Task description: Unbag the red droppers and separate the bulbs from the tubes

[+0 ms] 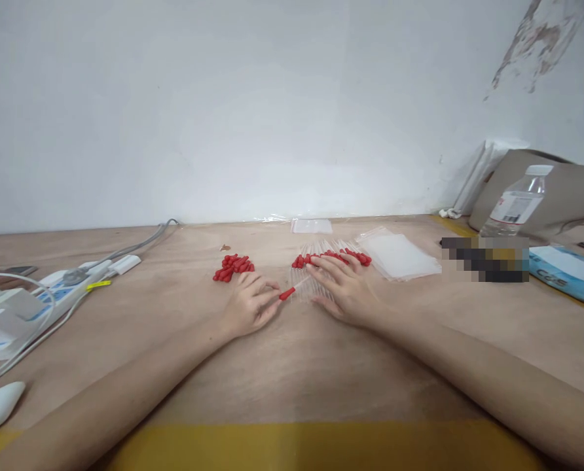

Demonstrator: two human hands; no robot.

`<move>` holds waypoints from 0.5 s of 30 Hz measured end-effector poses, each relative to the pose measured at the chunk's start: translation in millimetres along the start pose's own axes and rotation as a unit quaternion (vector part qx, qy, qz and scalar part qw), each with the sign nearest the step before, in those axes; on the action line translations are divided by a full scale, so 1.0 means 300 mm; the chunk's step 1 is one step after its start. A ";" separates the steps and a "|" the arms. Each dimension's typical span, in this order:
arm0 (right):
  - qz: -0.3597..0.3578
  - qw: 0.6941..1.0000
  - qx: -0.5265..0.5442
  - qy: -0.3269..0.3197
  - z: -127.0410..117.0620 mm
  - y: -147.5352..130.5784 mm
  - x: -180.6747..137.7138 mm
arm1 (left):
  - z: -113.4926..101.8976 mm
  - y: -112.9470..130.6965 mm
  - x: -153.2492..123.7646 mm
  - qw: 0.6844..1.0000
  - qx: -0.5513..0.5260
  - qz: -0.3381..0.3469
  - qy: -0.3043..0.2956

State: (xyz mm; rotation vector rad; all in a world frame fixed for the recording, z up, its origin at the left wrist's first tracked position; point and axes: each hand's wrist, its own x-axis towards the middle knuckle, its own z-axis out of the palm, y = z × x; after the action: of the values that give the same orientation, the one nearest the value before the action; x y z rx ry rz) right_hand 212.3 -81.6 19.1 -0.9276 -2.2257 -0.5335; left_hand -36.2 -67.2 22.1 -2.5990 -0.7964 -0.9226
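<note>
My left hand point(253, 304) pinches the red rubber bulb of a dropper point(287, 294). The dropper's clear tube slants up to the right, in under the fingers of my right hand point(346, 288), which closes around it; its far end is hidden. Beneath and beside that hand lie loose clear tubes point(299, 291) in a row. Just beyond its fingers, a row of droppers with red bulbs point(299, 260) has its tubes pointing at the wall. A heap of loose red bulbs point(234, 267) rests on the table, past my left hand.
Clear plastic bags point(402, 255) lie to the right, a smaller one point(311, 226) by the wall. A power strip point(51, 304) with plugs and cables, and a white mouse point(0, 407), are left. A water bottle point(516, 201), grey bag point(571, 190) and blue packet point(567, 275) stand right.
</note>
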 end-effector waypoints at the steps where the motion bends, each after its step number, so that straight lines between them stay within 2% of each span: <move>1: -0.028 0.999 0.007 -0.014 0.006 -0.006 0.003 | 0.001 0.005 -0.009 1.000 -0.001 0.018 0.006; 3: -0.058 0.998 0.027 -0.027 0.028 -0.015 0.002 | 0.008 0.009 -0.021 0.999 0.000 0.039 0.014; 7: -0.061 0.994 0.084 -0.028 0.073 -0.014 -0.016 | 0.019 0.004 -0.024 0.999 -0.012 0.051 0.012; 15: -0.042 0.990 0.136 -0.004 0.079 -0.030 -0.023 | 0.035 0.058 0.017 1.000 -0.021 0.019 0.004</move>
State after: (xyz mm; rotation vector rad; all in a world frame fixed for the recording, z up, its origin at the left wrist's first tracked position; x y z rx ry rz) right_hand 199.4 -77.0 -3.3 -0.6992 -2.2813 -0.2536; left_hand -17.5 -74.9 16.2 -2.6348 -0.7297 -0.9486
